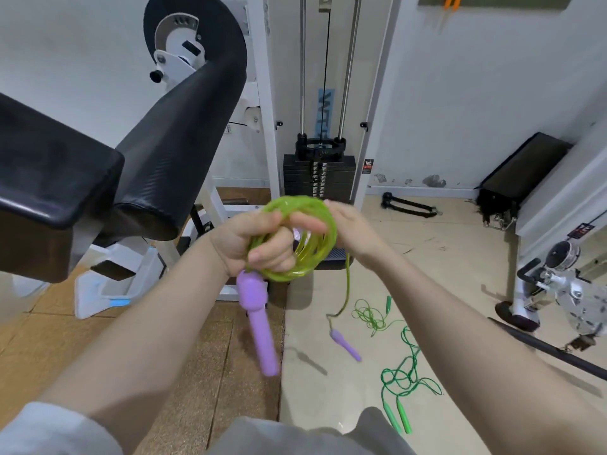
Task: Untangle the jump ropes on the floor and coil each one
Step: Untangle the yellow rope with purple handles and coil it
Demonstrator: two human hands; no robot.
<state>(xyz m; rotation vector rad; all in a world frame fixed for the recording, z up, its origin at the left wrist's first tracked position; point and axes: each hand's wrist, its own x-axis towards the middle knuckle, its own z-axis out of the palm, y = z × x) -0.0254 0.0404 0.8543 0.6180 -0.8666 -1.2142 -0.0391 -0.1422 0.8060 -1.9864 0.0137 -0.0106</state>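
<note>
A yellow-green jump rope [312, 254] is wound in several loops at chest height. My left hand [253, 241] grips the coil, and one purple handle [259, 326] hangs below its fist. My right hand [341, 228] pinches the loops at the coil's upper right. A loose strand drops from the coil to the second purple handle [345, 344], which hangs near the floor. A darker green rope [404, 379] with two green handles lies tangled on the floor at the right. A thin light-green rope [371, 315] lies bunched behind it.
A black padded bench [49, 178] and roller pad [184, 136] fill the left. A weight stack [318, 175] stands straight ahead against the wall. More gym machinery [565, 290] and a black bar [551, 353] sit at the right. Beige floor lies below.
</note>
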